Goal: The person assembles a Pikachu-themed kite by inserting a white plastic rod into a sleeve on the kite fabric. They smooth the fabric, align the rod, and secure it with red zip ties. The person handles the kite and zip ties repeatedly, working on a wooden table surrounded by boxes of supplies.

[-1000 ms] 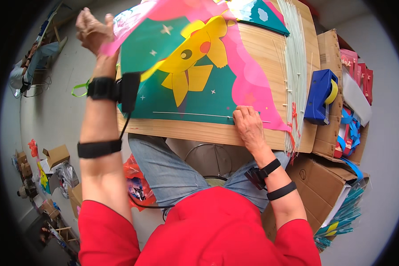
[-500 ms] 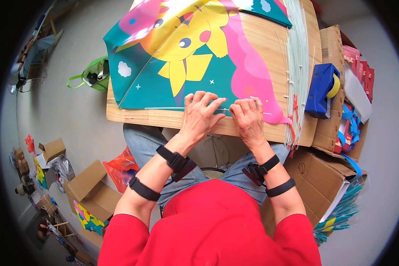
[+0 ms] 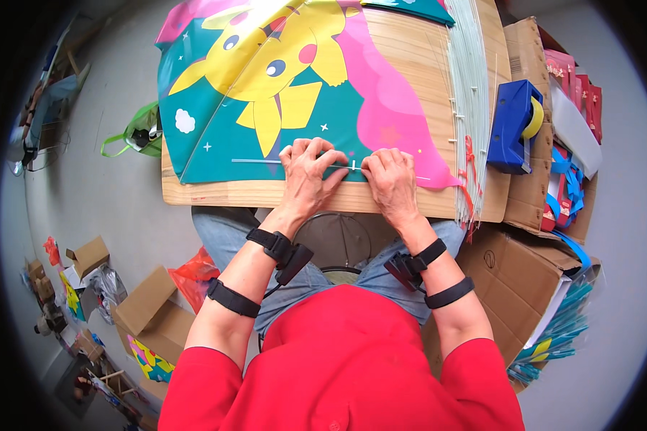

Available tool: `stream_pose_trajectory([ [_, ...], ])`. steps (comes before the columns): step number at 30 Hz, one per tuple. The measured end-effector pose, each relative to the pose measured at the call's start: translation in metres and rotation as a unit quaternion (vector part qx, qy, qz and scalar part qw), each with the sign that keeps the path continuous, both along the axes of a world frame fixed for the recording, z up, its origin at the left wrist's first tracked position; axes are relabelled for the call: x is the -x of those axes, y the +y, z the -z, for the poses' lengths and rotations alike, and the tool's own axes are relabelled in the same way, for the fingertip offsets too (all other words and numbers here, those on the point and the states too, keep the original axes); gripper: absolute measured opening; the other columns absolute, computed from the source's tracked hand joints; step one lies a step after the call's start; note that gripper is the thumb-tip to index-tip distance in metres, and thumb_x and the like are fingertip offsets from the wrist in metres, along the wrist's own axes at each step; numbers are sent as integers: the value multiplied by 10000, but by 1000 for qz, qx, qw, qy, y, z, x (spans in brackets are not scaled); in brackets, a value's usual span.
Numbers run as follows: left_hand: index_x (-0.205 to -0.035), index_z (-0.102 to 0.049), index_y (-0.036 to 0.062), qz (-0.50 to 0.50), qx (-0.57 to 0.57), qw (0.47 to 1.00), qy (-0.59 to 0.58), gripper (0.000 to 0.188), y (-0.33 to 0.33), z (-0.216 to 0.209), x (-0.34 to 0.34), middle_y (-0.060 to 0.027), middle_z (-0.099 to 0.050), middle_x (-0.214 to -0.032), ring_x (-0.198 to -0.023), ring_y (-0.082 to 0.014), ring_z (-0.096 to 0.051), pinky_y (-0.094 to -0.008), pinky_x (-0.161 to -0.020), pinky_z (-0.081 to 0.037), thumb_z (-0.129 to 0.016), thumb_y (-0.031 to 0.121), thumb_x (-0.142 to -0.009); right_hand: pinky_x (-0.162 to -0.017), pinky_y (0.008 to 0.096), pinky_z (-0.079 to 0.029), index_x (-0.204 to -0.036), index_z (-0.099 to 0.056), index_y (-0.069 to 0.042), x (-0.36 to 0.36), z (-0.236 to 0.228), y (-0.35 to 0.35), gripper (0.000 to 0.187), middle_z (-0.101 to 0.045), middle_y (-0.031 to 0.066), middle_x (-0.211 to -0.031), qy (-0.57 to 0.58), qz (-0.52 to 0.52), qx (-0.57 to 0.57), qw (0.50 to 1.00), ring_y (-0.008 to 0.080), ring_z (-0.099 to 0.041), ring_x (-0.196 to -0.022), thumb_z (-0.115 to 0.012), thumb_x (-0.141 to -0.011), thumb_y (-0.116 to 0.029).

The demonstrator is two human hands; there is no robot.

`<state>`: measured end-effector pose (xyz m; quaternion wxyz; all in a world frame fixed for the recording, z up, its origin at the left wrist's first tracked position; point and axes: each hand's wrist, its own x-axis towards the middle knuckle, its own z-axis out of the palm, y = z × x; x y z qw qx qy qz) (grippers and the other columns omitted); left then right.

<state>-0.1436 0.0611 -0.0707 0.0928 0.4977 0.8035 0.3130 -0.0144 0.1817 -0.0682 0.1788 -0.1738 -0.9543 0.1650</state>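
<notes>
A kite sheet (image 3: 266, 93) printed teal and pink with a yellow cartoon animal lies flat on a wooden board (image 3: 424, 65) across my lap. A thin pale stick (image 3: 266, 161) runs along the sheet's near edge. My left hand (image 3: 309, 172) presses down on the stick and sheet. Right beside it, my right hand (image 3: 392, 179) pinches the same stick with fingertips close to the left hand's. Both wrists wear black straps.
A bundle of thin pale sticks (image 3: 471, 93) lies along the board's right side. A blue tape dispenser (image 3: 514, 126) sits on cardboard boxes (image 3: 532, 266) to the right. A green bag (image 3: 140, 133) lies on the floor at left, with open boxes (image 3: 147, 316) lower left.
My left hand came down from holding the sheet's raised corner and now rests beside the right hand. The sheet has been laid flat, with the cartoon animal fully showing.
</notes>
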Motion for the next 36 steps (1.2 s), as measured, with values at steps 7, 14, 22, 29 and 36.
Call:
stream_pose_trajectory([
  [7, -865, -678, 232, 21, -2, 1000, 10, 224, 1, -3, -1, 26, -538, -936, -955, -186, -460, -389, -880, -263, -750, 254, -654, -719, 347, -369, -776, -536, -110, 3, -5, -4, 102, -507, 26, -767, 19, -9, 7, 1000, 194, -515, -767, -626, -729, -123],
  [14, -806, -663, 198, -12, 6, 1000, 9, 196, 8, -7, -7, 25, -548, -901, -951, -196, -466, -395, -857, -271, -751, 267, -645, -724, 353, -373, -766, -540, -110, -2, -2, 0, 67, -512, 34, -774, 12, -6, 10, 1000, 199, -515, -785, -598, -740, -131],
  [22, -923, -662, 212, 44, -11, 997, 65, 260, 6, -13, -6, 10, -532, -921, -938, -198, -468, -395, -855, -283, -727, 214, -671, -732, 354, -383, -784, -520, -95, -9, 1, 9, 61, -506, 61, -787, -8, 0, 4, 1000, 215, -512, -786, -538, -744, -137],
  [29, -1066, -631, 217, 59, 21, 995, 74, 390, -14, -17, 15, 2, -532, -960, -952, -194, -479, -392, -884, -278, -718, 203, -686, -748, 361, -394, -775, -515, -84, 5, 9, -5, 48, -515, 74, -798, 18, -8, -11, 1000, 228, -526, -809, -510, -750, -126],
  [36, -1128, -584, 168, 31, 23, 999, 35, 536, -22, -14, 22, -18, -541, -1011, -996, -209, -467, -391, -923, -268, -759, 271, -632, -750, 364, -389, -759, -518, -88, 1, 5, -3, 44, -512, 69, -793, 0, -7, 29, 1000, 226, -519, -801, -544, -749, -122],
])
